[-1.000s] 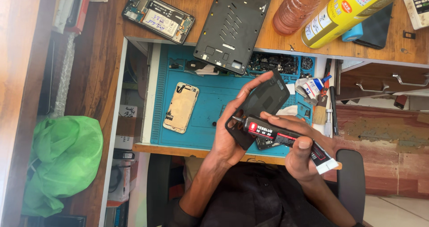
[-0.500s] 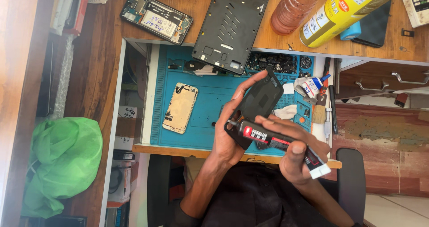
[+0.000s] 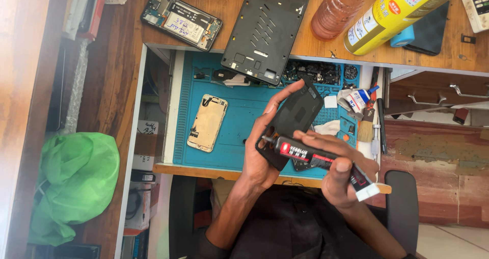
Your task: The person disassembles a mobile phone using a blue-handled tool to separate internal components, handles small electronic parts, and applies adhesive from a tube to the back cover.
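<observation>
Fingers of left hand [image 3: 262, 152] grasp flat black phone back panel [image 3: 295, 116]; right hand [image 3: 338, 175] pinches black-and-red glue tube [image 3: 318, 159], nozzle at panel's near-left edge; gluing apparently underway, extent unreadable.

Left hand [image 3: 262, 152] grips black phone cover [image 3: 295, 117]; right hand [image 3: 336, 175] presses, probably, glue tube [image 3: 318, 159] against it.

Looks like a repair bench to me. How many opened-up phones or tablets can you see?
4: an open phone and a dark tablet frame on the wooden desk, a gold phone body on the blue mat, and a black phone in the left hand. More may be hidden.
</observation>
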